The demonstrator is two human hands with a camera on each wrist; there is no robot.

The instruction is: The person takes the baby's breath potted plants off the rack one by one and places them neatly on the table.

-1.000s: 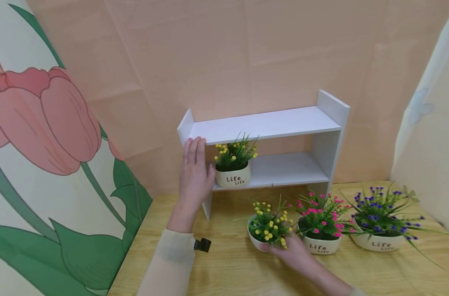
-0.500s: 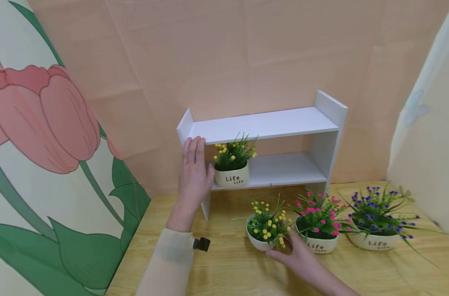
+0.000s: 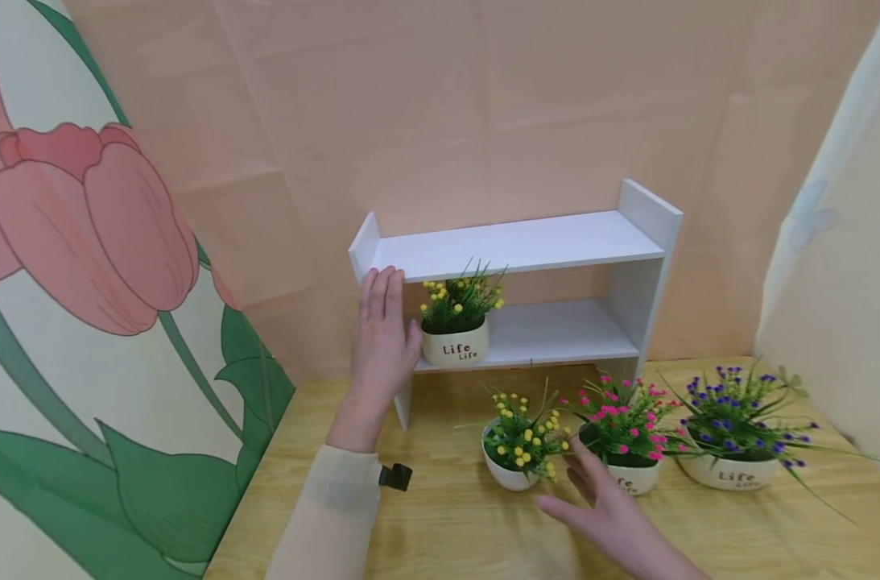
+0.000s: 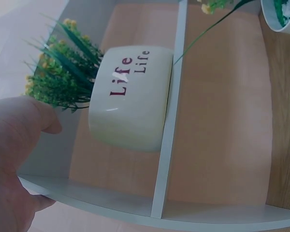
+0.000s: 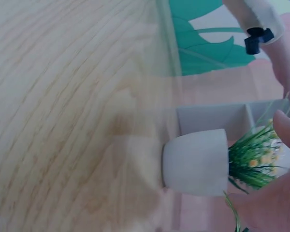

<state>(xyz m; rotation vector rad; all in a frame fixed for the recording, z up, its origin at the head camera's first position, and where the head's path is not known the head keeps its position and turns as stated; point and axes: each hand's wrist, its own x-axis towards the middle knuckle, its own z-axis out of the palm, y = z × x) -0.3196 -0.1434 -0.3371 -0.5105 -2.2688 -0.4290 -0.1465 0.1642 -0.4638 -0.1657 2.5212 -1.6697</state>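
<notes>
A white two-tier shelf (image 3: 512,242) stands against the back wall. My left hand (image 3: 382,346) rests on its left upright, fingers extended along the front edge and thumb apart. Beside that thumb, on the middle board, sits a cream "Life" pot with yellow flowers (image 3: 456,345); the left wrist view shows this pot (image 4: 133,99) sideways. A second yellow-flowered pot (image 3: 510,475) stands on the table in front of the shelf. Just to its right is my right hand (image 3: 606,507), thumb and fingers spread with nothing held. In the right wrist view the pot (image 5: 195,162) stands apart from the palm.
Right of my hand stand a pot with pink flowers (image 3: 635,475), partly covered by my fingers, and a pot with blue-purple flowers (image 3: 729,474). All are on the wooden table (image 3: 440,532). A tulip mural (image 3: 84,234) covers the left wall.
My right hand has let go of the yellow-flowered pot on the table and drawn back to the right, fingers spreading. That pot stays in place. My left hand keeps its place on the shelf.
</notes>
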